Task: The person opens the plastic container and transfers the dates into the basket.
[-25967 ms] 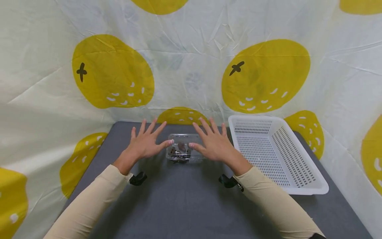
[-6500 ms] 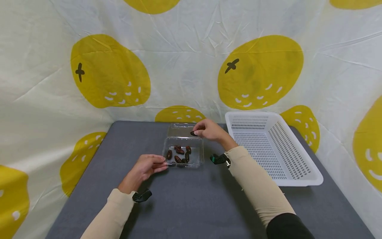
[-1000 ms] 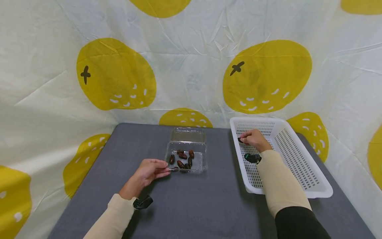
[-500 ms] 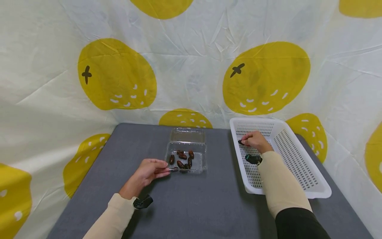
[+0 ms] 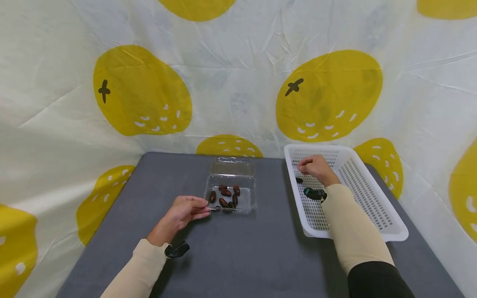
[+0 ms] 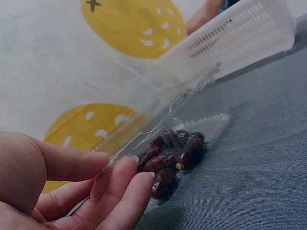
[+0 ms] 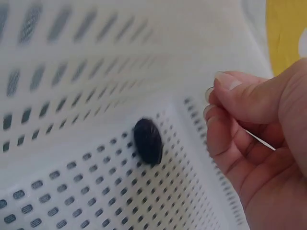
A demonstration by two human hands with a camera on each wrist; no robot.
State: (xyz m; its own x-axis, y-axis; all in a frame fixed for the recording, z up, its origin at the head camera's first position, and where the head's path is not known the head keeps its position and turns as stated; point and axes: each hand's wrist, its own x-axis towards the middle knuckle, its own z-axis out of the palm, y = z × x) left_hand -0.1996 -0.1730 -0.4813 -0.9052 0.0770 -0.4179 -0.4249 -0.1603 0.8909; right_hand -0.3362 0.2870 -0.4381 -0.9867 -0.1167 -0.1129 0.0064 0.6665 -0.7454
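Note:
My left hand [image 5: 182, 214] pinches the near left corner of a clear plastic clamshell container [image 5: 247, 203] between thumb and fingers. Its lid [image 5: 232, 167] is folded back towards the curtain. Several brown dates [image 6: 161, 163] lie inside the container. My right hand [image 5: 316, 169] is over the white perforated basket [image 5: 359, 186], with thumb and fingertips curled together and nothing between them. A single dark date [image 7: 148, 142] rests on the basket floor by its left wall, a little apart from the fingertips in the right wrist view.
A grey cloth covers the table [image 5: 238, 256]. Behind it and at the sides hangs a white curtain [image 5: 231, 91] with yellow fruit prints. The basket stands at the right, its raised walls between the right hand and the container.
My right hand has let go of the date, which now lies in the basket, and has moved slightly up and away from it. The left hand still holds the container's corner.

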